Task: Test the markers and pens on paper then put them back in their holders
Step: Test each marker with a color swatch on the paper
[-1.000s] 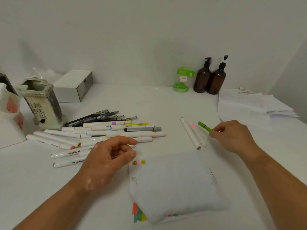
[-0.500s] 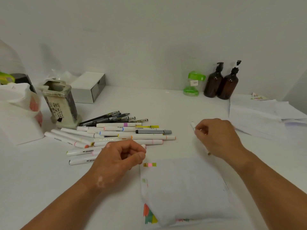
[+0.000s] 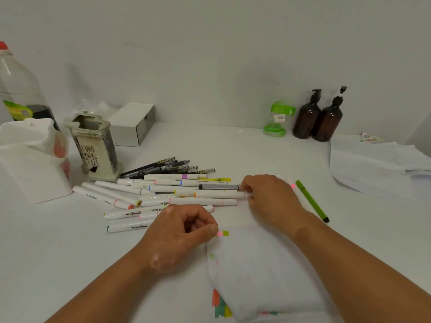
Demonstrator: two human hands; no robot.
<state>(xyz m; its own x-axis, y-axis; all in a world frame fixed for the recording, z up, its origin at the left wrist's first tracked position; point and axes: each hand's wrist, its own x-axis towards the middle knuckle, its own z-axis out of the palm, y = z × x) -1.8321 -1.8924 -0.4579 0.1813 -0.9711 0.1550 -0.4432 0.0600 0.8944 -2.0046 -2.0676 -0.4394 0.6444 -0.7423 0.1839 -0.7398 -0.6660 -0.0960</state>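
Several white markers (image 3: 163, 194) lie in a loose pile on the white table, with black pens (image 3: 163, 166) fanned behind them and a grey pen (image 3: 219, 187) on top. My right hand (image 3: 268, 197) reaches into the pile's right end. Its index finger and thumb pinch the tip of a white marker (image 3: 219, 194) that lies flat, just below the grey pen. A green pen (image 3: 311, 200) rests on the table to the right of that wrist, beside a pink-banded marker (image 3: 292, 185). My left hand (image 3: 182, 231) rests loosely curled, holding nothing, at the corner of the folded test paper (image 3: 263, 271).
A ceramic pen holder (image 3: 95, 145) stands behind the pile's left end, with a white container (image 3: 30, 164) and a large plastic bottle (image 3: 16, 89) further left. At the back are a white box (image 3: 133, 123), a green container (image 3: 278, 118) and two brown pump bottles (image 3: 319, 115). Loose paper sheets (image 3: 377, 164) lie at the right.
My right hand has let go of the green pen on the right and moved left to the marker pile. My left hand has stayed by the paper's corner.
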